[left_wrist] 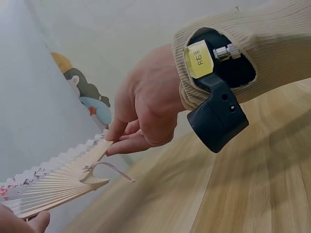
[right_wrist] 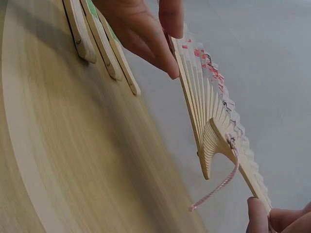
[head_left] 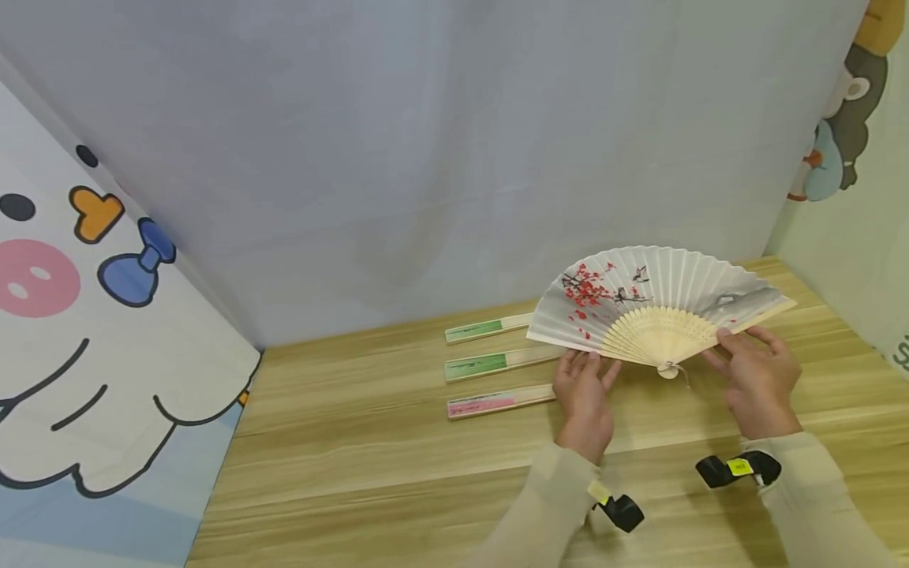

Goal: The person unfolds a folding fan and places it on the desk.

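A folding fan [head_left: 660,292] is spread wide above the table, its pale leaf printed with red blossoms and dark branches. Its light wooden ribs meet at a pivot, from which a pink cord [right_wrist: 221,187] dangles. My left hand [head_left: 586,398] pinches the fan's left outer rib between thumb and fingers. At the opposite rib, my right hand [head_left: 763,383] pinches the other edge. The right wrist view shows the fan lifted off the tabletop. Left of my left hand lie three folded fans: a green one [head_left: 474,330], another green one [head_left: 476,366] and a pink one [head_left: 481,405].
The wood-grain table [head_left: 341,473] meets a grey-white cloth backdrop [head_left: 355,173] at the back. A cartoon-printed panel [head_left: 85,379] stands on the left, and a pale printed wall [head_left: 859,237] on the right. Black camera mounts [head_left: 738,468] sit on both wrists.
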A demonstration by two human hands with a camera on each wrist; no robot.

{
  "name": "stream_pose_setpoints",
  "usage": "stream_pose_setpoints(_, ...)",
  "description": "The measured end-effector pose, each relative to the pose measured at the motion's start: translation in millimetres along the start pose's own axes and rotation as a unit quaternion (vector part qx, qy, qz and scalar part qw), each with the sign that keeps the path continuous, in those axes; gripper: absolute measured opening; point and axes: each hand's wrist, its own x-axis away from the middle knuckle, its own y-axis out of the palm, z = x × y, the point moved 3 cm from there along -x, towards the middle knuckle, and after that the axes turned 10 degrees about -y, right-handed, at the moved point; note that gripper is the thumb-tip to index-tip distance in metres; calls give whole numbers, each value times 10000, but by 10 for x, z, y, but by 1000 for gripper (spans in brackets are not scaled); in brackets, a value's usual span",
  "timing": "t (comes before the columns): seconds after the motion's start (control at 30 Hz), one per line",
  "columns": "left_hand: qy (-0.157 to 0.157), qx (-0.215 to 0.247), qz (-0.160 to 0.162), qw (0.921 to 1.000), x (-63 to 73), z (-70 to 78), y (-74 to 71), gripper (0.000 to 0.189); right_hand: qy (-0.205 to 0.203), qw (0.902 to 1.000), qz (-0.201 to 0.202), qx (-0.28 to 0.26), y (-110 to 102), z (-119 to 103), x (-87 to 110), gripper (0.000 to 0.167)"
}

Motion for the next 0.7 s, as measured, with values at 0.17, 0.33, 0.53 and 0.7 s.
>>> stream_pose_setpoints(0.17,-227,-170,-304,9991,-2,-50,34,28,11,9999,-122,-33,-83,-51,-78,41)
stream_pose_setpoints(0.33,-682,-110,-693,9952,-11,-101,52,39,131,9999,-24,17,-162,-97,-165,41)
stream_pose_setpoints(0.53,-1206,290,-862,9885,-25,-157,61,56,260,9995,188,45,-253,-117,-274,36)
stream_pose_setpoints(0.7,-1330,276,-878,9868,-33,-194,76,61,369,9990,181,161,-323,-114,-374,34)
